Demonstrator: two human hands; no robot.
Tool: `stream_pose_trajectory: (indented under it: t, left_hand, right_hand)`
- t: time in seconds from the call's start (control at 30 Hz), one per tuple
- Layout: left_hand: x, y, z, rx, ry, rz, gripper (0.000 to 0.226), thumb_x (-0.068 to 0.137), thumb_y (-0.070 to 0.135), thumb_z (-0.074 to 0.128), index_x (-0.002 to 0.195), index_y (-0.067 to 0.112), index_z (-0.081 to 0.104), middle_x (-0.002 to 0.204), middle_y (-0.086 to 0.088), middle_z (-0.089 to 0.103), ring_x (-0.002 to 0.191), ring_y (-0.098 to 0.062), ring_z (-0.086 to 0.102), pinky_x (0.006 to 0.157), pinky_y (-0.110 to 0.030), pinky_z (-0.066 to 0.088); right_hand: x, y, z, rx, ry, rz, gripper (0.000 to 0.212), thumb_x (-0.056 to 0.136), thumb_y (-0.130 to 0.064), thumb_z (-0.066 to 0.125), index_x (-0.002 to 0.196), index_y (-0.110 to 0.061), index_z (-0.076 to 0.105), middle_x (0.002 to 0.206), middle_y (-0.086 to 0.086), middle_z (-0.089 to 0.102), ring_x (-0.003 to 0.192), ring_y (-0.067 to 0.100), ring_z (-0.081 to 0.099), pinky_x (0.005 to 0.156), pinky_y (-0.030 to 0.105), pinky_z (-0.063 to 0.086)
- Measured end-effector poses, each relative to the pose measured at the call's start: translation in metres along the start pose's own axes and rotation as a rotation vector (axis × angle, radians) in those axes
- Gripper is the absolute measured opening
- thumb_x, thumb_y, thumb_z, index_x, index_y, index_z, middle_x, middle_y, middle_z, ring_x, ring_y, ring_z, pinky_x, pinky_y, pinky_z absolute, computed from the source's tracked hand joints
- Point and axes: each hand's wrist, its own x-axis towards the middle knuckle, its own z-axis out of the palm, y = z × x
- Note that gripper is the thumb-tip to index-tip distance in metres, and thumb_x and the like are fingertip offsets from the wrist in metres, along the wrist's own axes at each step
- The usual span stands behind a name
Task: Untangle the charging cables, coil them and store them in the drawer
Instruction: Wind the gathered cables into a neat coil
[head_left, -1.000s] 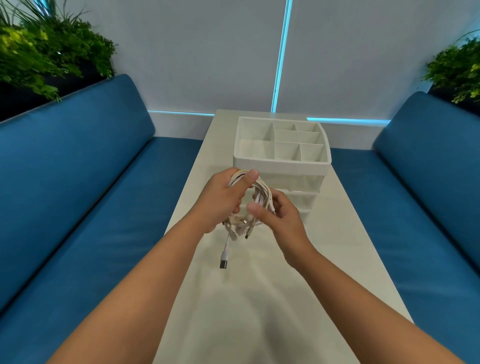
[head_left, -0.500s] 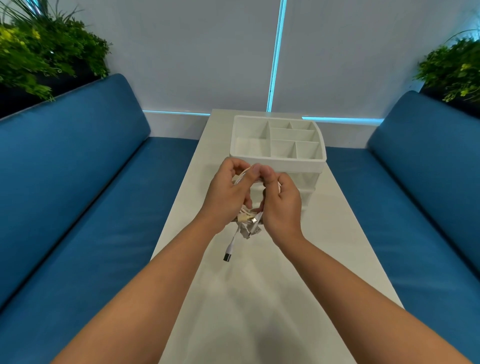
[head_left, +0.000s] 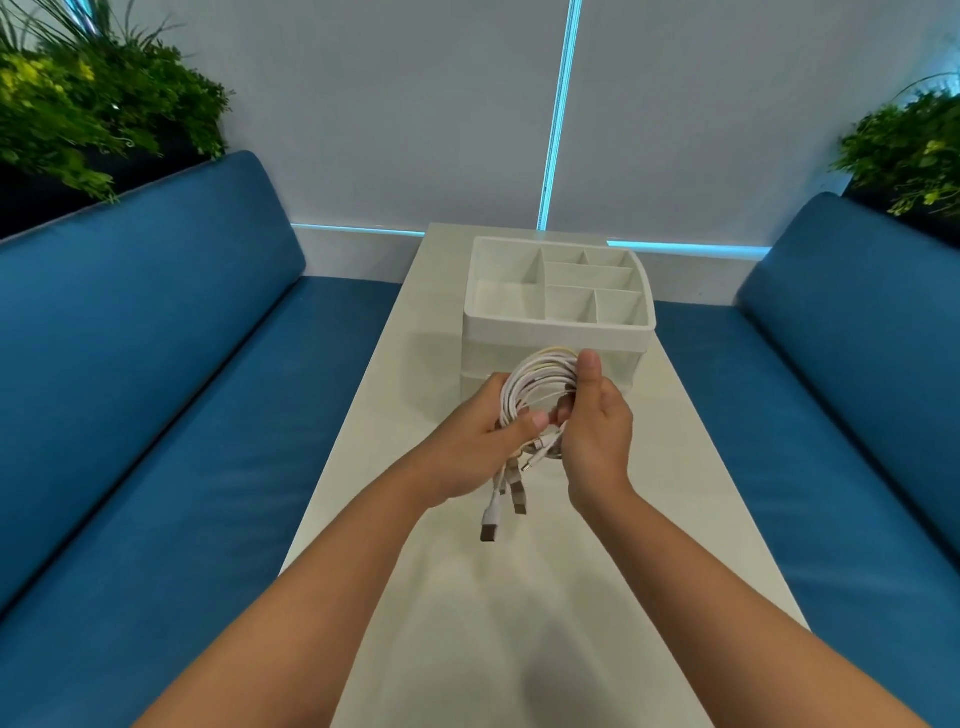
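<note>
One coil (head_left: 540, 387) of white cables, held above the table (head_left: 519, 597) before the organizer (head_left: 558, 325), left hand (head_left: 483, 441) and right hand (head_left: 597, 426) both clasping it (plugs (head_left: 498, 514) dangling): best tucked in before opening the drawer.

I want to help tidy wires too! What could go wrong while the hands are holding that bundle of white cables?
The plugs dangle loose below the cable bundle, so they might snag or re-tangle. The left hand and right hand only pinch the loops, so the coil could spring open. Both hands are busy, so opening the organizer drawer looks awkward.
</note>
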Motion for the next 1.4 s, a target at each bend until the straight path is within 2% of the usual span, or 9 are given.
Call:
stream_pose_trajectory:
  t: [0.13, 0.33, 0.47, 0.6, 0.8, 0.9, 1.0, 1.17, 1.4]
  left_hand:
    - [0.001, -0.001, -0.006, 0.048, 0.013, 0.032, 0.036, 0.101, 0.020, 0.053, 0.135, 0.026, 0.041, 0.117, 0.015, 0.057, 0.103, 0.010, 0.054, 0.090, -0.011, 0.045]
    - [-0.003, -0.005, -0.015, 0.127, -0.136, -0.025, 0.039, 0.099, 0.009, 0.054, 0.130, 0.027, 0.038, 0.104, 0.004, 0.053, 0.086, 0.006, 0.055, 0.077, -0.012, 0.048]
    - [-0.003, -0.008, -0.018, 0.109, -0.163, -0.062, 0.044, 0.099, 0.006, 0.054, 0.133, 0.028, 0.038, 0.113, 0.003, 0.057, 0.103, -0.006, 0.056, 0.088, -0.020, 0.048]
    - [-0.003, -0.011, -0.021, 0.107, -0.193, -0.082, 0.048, 0.097, 0.003, 0.056, 0.135, 0.026, 0.039, 0.118, -0.001, 0.059, 0.104, -0.010, 0.058, 0.085, -0.022, 0.051]
    - [0.002, -0.014, -0.025, 0.230, -0.079, -0.043, 0.051, 0.092, 0.008, 0.063, 0.132, 0.027, 0.038, 0.114, 0.006, 0.054, 0.085, -0.003, 0.058, 0.071, -0.014, 0.049]
    - [0.006, -0.010, -0.031, 0.280, -0.030, -0.081, 0.044, 0.093, 0.026, 0.067, 0.129, 0.028, 0.042, 0.115, 0.006, 0.054, 0.081, -0.006, 0.059, 0.065, -0.016, 0.047]
    - [0.008, -0.007, -0.036, 0.367, -0.059, -0.114, 0.032, 0.091, 0.043, 0.066, 0.115, 0.024, 0.056, 0.094, 0.009, 0.061, 0.070, -0.003, 0.059, 0.057, -0.015, 0.043]
    - [0.006, -0.016, -0.040, 0.468, -0.084, -0.140, 0.044, 0.085, 0.063, 0.062, 0.097, 0.021, 0.063, 0.086, 0.001, 0.069, 0.082, -0.017, 0.064, 0.076, -0.035, 0.052]
    - [0.003, -0.014, -0.044, 0.324, -0.082, -0.166, 0.045, 0.072, 0.055, 0.081, 0.097, 0.023, 0.062, 0.086, -0.002, 0.070, 0.071, -0.014, 0.064, 0.068, -0.036, 0.055]
  right_hand:
    - [0.006, -0.004, -0.010, -0.065, -0.181, 0.007, 0.046, 0.101, -0.041, 0.042, 0.078, -0.009, 0.064, 0.060, 0.001, 0.061, 0.054, 0.007, 0.058, 0.053, 0.019, 0.048]
    - [0.033, -0.032, -0.031, -0.261, -0.612, 0.107, 0.037, 0.081, -0.028, 0.044, 0.082, 0.000, 0.067, 0.075, 0.015, 0.067, 0.069, 0.025, 0.061, 0.072, 0.040, 0.050]
    - [0.033, -0.049, -0.023, -0.577, -0.854, 0.106, 0.030, 0.090, -0.033, 0.055, 0.094, -0.004, 0.061, 0.078, 0.010, 0.066, 0.067, 0.023, 0.063, 0.070, 0.038, 0.053]
    - [0.030, -0.048, -0.015, -0.836, -0.967, 0.083, 0.033, 0.077, -0.020, 0.072, 0.102, -0.002, 0.060, 0.071, 0.003, 0.065, 0.064, 0.015, 0.061, 0.067, 0.032, 0.050]
    - [0.032, -0.033, -0.013, -0.755, -0.905, 0.061, 0.010, 0.090, -0.017, 0.064, 0.091, -0.008, 0.069, 0.061, -0.002, 0.050, 0.058, 0.013, 0.044, 0.061, 0.029, 0.038]
    - [0.032, -0.027, -0.015, -0.612, -0.882, 0.119, 0.009, 0.091, -0.018, 0.063, 0.083, -0.014, 0.067, 0.056, -0.008, 0.048, 0.059, 0.014, 0.040, 0.062, 0.030, 0.035]
    - [0.031, -0.022, -0.016, -0.496, -0.816, 0.154, 0.008, 0.088, -0.015, 0.063, 0.085, -0.013, 0.070, 0.056, -0.005, 0.045, 0.059, 0.014, 0.040, 0.063, 0.032, 0.036]
    - [0.030, -0.017, -0.020, -0.390, -0.756, 0.154, 0.014, 0.087, -0.004, 0.059, 0.075, -0.010, 0.058, 0.058, 0.000, 0.040, 0.057, 0.014, 0.038, 0.055, 0.025, 0.041]
    - [0.030, -0.018, -0.024, -0.450, -0.914, 0.151, 0.013, 0.090, -0.010, 0.059, 0.077, -0.008, 0.056, 0.057, 0.002, 0.048, 0.055, 0.016, 0.051, 0.065, 0.030, 0.047]
